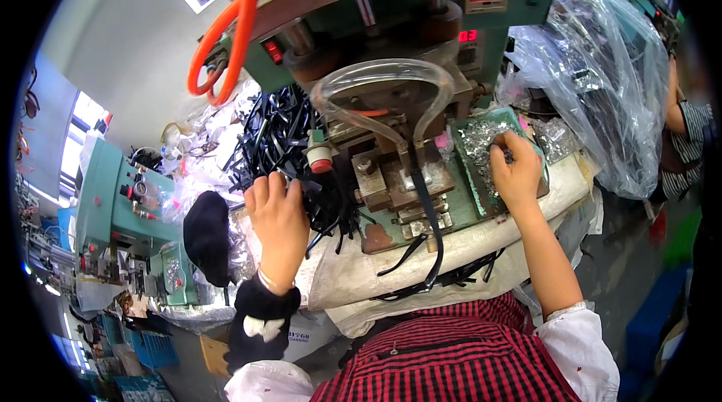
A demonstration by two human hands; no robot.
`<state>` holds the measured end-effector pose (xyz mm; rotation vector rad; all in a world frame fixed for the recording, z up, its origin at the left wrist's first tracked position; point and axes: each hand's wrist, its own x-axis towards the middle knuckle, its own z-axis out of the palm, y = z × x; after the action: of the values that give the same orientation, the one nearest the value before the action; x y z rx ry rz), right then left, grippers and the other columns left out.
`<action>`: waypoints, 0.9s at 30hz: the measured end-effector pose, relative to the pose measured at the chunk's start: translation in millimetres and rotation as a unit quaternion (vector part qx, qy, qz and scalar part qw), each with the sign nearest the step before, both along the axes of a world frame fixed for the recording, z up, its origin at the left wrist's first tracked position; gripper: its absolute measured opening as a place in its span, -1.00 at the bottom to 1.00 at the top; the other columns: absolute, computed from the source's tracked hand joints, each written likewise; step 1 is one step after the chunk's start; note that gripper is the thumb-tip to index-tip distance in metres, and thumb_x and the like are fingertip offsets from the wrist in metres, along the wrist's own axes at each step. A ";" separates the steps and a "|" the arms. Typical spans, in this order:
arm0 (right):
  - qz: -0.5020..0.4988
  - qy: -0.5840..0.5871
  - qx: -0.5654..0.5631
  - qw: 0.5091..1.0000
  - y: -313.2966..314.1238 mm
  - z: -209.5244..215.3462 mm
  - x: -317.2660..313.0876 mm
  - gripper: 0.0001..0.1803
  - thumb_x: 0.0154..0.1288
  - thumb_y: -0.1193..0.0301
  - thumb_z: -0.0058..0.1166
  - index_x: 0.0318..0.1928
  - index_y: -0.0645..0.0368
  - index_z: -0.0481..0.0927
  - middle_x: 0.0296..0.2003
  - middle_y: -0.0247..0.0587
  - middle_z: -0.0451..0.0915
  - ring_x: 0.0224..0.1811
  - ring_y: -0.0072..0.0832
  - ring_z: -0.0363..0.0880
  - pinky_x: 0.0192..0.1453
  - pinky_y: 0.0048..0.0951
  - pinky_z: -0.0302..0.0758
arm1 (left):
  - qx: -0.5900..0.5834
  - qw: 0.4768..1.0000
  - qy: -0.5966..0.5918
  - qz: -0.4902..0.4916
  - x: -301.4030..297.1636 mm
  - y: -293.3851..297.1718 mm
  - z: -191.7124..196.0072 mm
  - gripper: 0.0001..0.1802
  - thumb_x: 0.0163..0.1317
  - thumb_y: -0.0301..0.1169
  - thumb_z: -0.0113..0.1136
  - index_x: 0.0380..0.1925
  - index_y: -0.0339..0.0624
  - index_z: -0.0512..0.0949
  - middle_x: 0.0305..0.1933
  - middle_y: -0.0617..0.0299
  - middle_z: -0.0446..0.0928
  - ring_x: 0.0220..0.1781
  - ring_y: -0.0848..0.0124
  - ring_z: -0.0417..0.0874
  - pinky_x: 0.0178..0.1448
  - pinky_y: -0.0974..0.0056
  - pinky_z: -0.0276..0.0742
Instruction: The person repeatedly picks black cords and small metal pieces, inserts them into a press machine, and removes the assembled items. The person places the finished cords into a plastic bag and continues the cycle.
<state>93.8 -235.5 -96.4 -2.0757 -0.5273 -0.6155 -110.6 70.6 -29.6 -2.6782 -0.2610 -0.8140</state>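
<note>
My left hand point(277, 227) is at the near left edge of a pile of black strips point(274, 131), fingers slightly apart, nothing visibly held. Over a green tray point(472, 176) of small shiny metal pieces point(481, 148), my right hand point(517, 172) has thumb and fingers pinched together; what is between them is too small to make out. Between the hands stands a green press machine point(368, 131). One black strip point(427, 214) runs from its metal die block down over the bench edge. A clear bent tube point(382, 69) arches above the block.
A red-capped push button point(320, 160) stands beside the strip pile. Orange hose point(248, 18) loops at upper left. A dark cloth bundle point(207, 236) lies left of my hand. Clear plastic sheeting point(594, 86) hangs at right, with another person's arm point(674, 101) beyond it.
</note>
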 end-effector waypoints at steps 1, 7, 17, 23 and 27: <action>0.008 0.011 0.019 1.000 1.0 -0.3 1.4 -0.92 0.19 0.44 0.10 -0.38 0.19 0.59 -0.44 -0.13 0.63 -0.31 -0.16 0.61 -0.19 -0.21 0.50 | 0.023 1.000 0.019 -0.006 5.5 15.7 -16.4 -0.84 0.03 -0.49 0.18 -0.32 -0.18 0.58 -0.20 0.14 0.45 -0.05 0.16 0.46 0.02 0.09 0.35; -0.045 0.052 0.071 0.995 -39.2 -17.7 -12.2 -0.92 0.22 0.48 0.20 -0.30 0.22 0.67 -0.46 -0.19 0.64 -0.39 -0.35 0.60 -0.21 -0.36 0.50 | 0.090 0.986 0.121 -0.072 -2.0 55.7 -10.1 -0.90 0.07 -0.46 0.14 -0.37 -0.16 0.52 -0.26 0.14 0.39 -0.12 0.19 0.45 -0.04 0.12 0.36; 0.209 0.112 0.164 0.958 11.9 52.1 -45.2 -0.83 0.20 0.62 0.20 -0.20 0.22 0.75 -0.26 -0.16 0.71 -0.14 -0.32 0.65 0.03 -0.36 0.53 | -0.393 0.907 -0.144 -0.048 -26.6 62.5 -1.0 -0.82 0.51 -0.42 0.07 -0.06 -0.29 0.56 -0.39 0.20 0.57 -0.46 0.46 0.53 -0.37 0.33 0.42; 0.235 0.197 0.304 0.902 69.4 46.0 -66.6 -0.67 0.23 0.61 0.26 0.03 0.31 0.61 -0.18 -0.16 0.68 -0.09 -0.45 0.63 0.10 -0.45 0.51 | -0.585 0.750 -0.288 -0.111 -10.7 -37.5 -25.3 -0.85 0.49 -0.42 0.13 -0.17 -0.29 0.60 -0.32 0.18 0.66 -0.43 0.57 0.57 -0.44 0.49 0.40; 0.264 0.299 0.389 0.830 70.5 57.4 -74.2 -0.52 0.30 0.61 0.23 0.21 0.35 0.45 -0.15 -0.21 0.68 -0.04 -0.58 0.60 0.13 -0.52 0.49 | -0.509 0.728 -0.333 -0.316 13.7 -78.8 44.6 -0.94 0.42 -0.57 0.15 -0.18 -0.35 0.54 -0.19 0.03 0.65 -0.34 0.44 0.64 -0.37 0.43 0.61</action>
<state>19.6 -165.0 -39.0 -1.1516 -0.3588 0.1654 -96.8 -8.2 14.9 -3.3121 0.1428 -2.4809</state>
